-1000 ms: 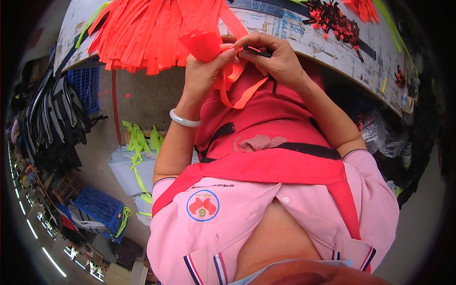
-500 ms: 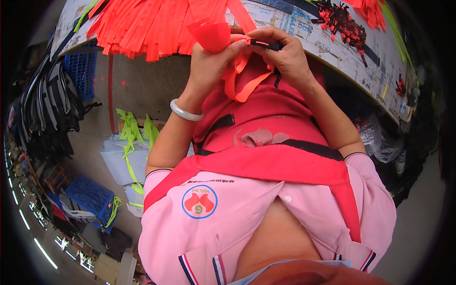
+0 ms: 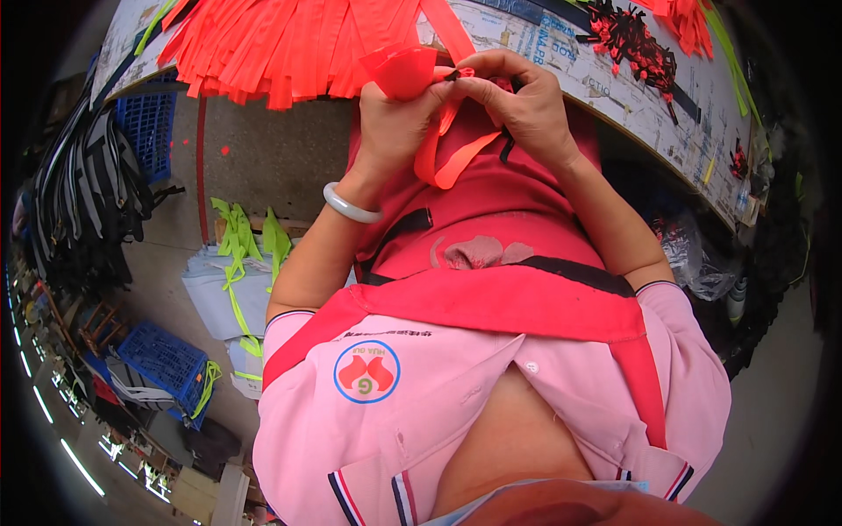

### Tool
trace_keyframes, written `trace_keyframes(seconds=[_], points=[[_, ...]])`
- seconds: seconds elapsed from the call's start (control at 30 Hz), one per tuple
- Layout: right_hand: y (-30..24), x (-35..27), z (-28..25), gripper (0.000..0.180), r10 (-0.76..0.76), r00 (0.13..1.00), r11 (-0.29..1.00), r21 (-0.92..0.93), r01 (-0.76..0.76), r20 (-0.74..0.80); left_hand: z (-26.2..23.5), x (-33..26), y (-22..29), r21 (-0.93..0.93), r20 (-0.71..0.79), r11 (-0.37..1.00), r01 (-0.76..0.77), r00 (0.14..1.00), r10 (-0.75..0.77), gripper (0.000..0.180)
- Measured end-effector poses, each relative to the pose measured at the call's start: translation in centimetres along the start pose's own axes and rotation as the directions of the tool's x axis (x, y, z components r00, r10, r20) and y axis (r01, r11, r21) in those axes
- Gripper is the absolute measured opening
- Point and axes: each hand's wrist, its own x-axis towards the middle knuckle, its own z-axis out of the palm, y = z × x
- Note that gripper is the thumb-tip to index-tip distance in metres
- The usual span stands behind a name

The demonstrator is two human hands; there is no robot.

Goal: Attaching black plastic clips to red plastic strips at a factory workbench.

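Above my lap, close to the table edge, both hands work on a bright orange-red fabric strap (image 3: 400, 72). My left hand (image 3: 396, 123), with a pale bangle on its wrist, is closed round the strap, and a wide folded part stands up out of the fist. Fingers of my right hand (image 3: 531, 105) pinch the strap's narrow end next to the left fingertips. A small black piece shows between the two hands, mostly hidden by fingers. Below them a loop of the strap (image 3: 452, 171) hangs over the red apron (image 3: 526, 197), with a thin black tail under my right hand.
A thick fan of orange-red straps (image 3: 272, 53) overhangs the table edge. On the worn white tabletop (image 3: 605, 96) lies a pile of small black-and-red pieces (image 3: 633, 44). Black-grey straps (image 3: 92, 184) hang at left, near blue crates (image 3: 162, 359) and yellow-green strips (image 3: 235, 241).
The black piece that stretched between my hands is now mostly covered by fingers. My right fingers have turned inward onto the strap's end, and my left hand has shifted slightly right.
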Motion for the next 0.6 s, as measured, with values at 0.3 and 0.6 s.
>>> trace_keyframes(seconds=[0.3, 0.6], points=[[-1.6, -0.2, -0.9, 0.021, 0.176, 0.979, 0.96, 0.204, -0.193, 0.098, -0.4, 0.4, 0.3, 0.031, 0.009, 0.998, -0.047, 0.999, 0.047, 0.019], [-1.5, 0.3, -1.7, 0.023, 0.159, 0.967, 0.893, 0.389, -0.227, 0.199, -0.6, 0.0, 0.5, -0.056, 0.063, 0.998, 0.017, 0.998, -0.014, 0.019]])
